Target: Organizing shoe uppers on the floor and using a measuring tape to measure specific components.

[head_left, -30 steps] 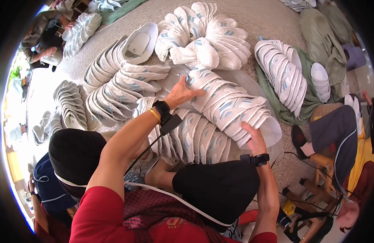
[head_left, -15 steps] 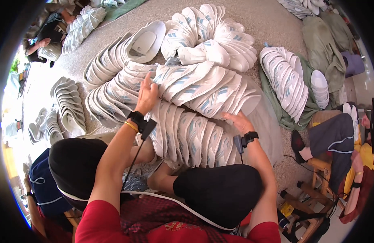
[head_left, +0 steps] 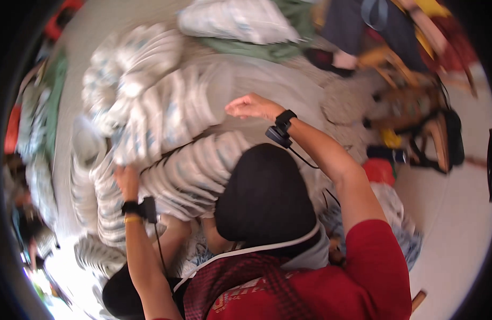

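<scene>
White shoe uppers with pale blue stripes are nested in long curved rows on the ground before me. My left hand (head_left: pixel 127 181) touches the near left part of these rows, where an upper row (head_left: pixel 166 112) and a nearer row (head_left: pixel 192 165) meet. Its fingertips are blurred and partly hidden. My right hand (head_left: pixel 251 106) is raised just right of the upper row's end, apart from it. Its fingers are drawn together, and nothing shows in them. Both wrists carry black straps with small devices.
Another row of uppers (head_left: pixel 238 21) lies on a green cloth (head_left: pixel 251 49) at the back. A pale sheet (head_left: pixel 267 80) spreads right of my rows. A seated person in dark trousers (head_left: pixel 344 21) is at the upper right, near wooden stools (head_left: pixel 406 101). My black-covered knee (head_left: pixel 267 197) rises close by.
My view has swung to the right, so the rows sit farther left and look blurred. My right hand has left the row's end and its fingers have closed. My left hand stays at the rows.
</scene>
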`<state>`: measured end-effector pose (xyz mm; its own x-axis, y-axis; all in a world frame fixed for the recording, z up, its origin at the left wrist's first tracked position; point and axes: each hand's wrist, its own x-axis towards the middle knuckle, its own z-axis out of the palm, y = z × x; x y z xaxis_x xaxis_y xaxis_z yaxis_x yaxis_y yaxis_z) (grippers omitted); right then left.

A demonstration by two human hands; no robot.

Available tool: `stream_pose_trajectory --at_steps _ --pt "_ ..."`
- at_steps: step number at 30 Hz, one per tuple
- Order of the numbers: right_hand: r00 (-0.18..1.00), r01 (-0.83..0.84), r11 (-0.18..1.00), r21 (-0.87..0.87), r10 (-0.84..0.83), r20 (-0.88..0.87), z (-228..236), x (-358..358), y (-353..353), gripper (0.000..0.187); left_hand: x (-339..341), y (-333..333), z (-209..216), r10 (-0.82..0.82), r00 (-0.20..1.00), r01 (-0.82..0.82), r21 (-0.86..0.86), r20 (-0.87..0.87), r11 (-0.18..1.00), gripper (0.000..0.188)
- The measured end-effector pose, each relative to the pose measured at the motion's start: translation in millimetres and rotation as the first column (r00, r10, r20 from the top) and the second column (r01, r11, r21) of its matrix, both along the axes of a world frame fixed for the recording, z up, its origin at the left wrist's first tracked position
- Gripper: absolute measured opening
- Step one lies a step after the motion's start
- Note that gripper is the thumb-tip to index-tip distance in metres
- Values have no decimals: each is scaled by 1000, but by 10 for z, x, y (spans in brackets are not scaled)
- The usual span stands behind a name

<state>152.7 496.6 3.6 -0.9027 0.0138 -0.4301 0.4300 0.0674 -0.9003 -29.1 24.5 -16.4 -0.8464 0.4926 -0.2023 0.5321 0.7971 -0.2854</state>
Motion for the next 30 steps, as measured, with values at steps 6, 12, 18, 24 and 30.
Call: stream_pose_trajectory --at_steps 6,12,18,24,30 --pt "785 446 861 244 -508 355 82 1694 1121 28 62 -106 72 467 825 -553 621 317 556 68" --pt "782 588 809 12 -572 247 58 2373 1107 29 148 -7 661 588 507 -849 482 631 214 79" --pt "797 578 813 -67 -545 261 150 2737 1214 28 -6 122 883 566 431 -890 436 703 137 75" --pt "783 379 696 610 -593 190 -267 2914 1162 32 -48 32 626 391 384 -921 380 837 92 71" --pt "896 186 425 886 -443 24 -782 2722 895 25 -31 -79 606 405 282 -955 295 870 31 68"
